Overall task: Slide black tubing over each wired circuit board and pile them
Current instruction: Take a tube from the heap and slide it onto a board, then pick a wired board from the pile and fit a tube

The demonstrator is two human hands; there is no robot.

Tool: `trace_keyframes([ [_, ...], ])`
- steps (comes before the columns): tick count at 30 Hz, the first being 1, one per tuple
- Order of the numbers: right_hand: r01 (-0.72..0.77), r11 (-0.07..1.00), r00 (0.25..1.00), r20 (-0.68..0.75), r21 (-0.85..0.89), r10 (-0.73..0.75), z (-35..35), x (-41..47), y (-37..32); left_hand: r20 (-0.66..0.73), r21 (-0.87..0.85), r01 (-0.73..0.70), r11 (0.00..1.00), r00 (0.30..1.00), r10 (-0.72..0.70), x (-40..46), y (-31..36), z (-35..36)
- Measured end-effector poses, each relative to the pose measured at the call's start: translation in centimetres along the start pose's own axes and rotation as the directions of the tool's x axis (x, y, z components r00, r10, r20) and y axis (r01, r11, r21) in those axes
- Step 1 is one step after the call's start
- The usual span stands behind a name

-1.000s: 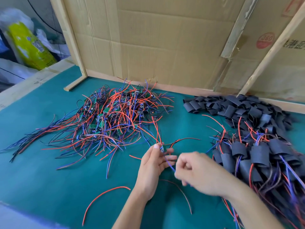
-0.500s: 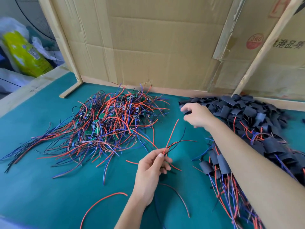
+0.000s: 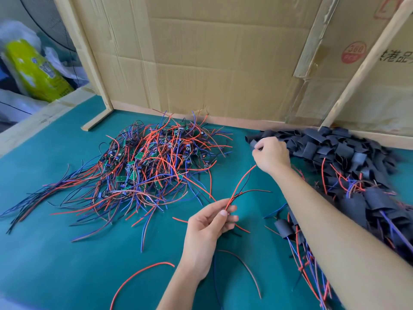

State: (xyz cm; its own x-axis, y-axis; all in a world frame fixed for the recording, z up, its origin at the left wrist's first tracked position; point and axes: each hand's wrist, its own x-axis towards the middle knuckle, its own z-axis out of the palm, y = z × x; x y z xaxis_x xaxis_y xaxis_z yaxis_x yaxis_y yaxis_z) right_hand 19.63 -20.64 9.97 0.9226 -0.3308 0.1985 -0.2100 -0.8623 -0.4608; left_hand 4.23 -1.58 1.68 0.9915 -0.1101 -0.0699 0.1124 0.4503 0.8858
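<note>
Black tubing piece pinched in right hand at left edge of the far-right tubing heap; left hand near centre grips red and black wires, board hidden; unsleeved boards pile far left; sleeved pile right.

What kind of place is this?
Probably a small hand-assembly workshop: a heap of wired boards on a green mat, a pile of black tubing, and cardboard screening the bench.
</note>
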Motion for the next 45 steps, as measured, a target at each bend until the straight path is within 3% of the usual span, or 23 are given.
trace_keyframes([
  [3,-0.029,0.954,0.991,-0.116,0.298,0.066,-1.4,-3.3,-0.1,-0.015,-0.072,0.018,0.997,1.0,-0.019,0.0,0.1,0.2],
  [8,-0.051,0.816,0.996,-0.03,0.575,0.084,-0.9,-11.2,0.7,-0.055,-0.138,-0.006,0.99,0.998,-0.001,0.1,0.2,0.5],
  [14,0.035,0.799,0.968,0.18,0.6,-0.177,0.3,-16.5,-0.4,-0.043,-0.034,-0.069,0.997,0.997,0.068,0.0,-0.2,0.7],
  [19,0.018,0.758,0.94,0.246,0.652,-0.235,-0.2,-16.3,0.5,-0.045,0.034,-0.073,0.997,0.996,0.075,-0.2,0.0,0.8],
  [22,-0.044,0.668,0.943,0.252,0.743,-0.219,-0.5,-16.0,0.9,-0.037,0.07,-0.068,0.995,0.997,0.071,-0.2,0.0,0.7],
  [24,-0.072,0.56,0.967,0.196,0.825,-0.165,-0.8,-15.6,1.1,-0.04,0.089,-0.062,0.994,0.997,0.066,-0.3,0.0,0.7],
  [27,-0.01,0.43,1.0,0.001,0.903,0.02,-1.8,-14.9,1.6,-0.055,0.076,-0.045,0.996,0.997,0.049,-0.2,0.0,0.8],
  [30,0.105,0.348,0.963,-0.183,0.931,0.198,-3.0,-14.4,2.1,-0.047,0.064,-0.03,0.997,0.998,0.033,-0.3,0.0,0.8],
  [35,0.23,0.376,0.904,-0.34,0.898,0.26,-4.1,-14.7,2.1,-0.021,0.086,-0.019,0.996,1.0,0.021,-0.4,0.1,0.7],
  [39,0.25,0.428,0.897,-0.374,0.869,0.235,-3.6,-15.0,1.4,-0.013,0.139,-0.033,0.99,0.999,0.035,-0.5,0.1,0.9],
  [45,0.251,0.463,0.851,-0.422,0.85,0.313,-3.5,-14.9,1.7,0.009,0.184,-0.043,0.982,0.999,0.042,-0.6,0.2,1.0],
])
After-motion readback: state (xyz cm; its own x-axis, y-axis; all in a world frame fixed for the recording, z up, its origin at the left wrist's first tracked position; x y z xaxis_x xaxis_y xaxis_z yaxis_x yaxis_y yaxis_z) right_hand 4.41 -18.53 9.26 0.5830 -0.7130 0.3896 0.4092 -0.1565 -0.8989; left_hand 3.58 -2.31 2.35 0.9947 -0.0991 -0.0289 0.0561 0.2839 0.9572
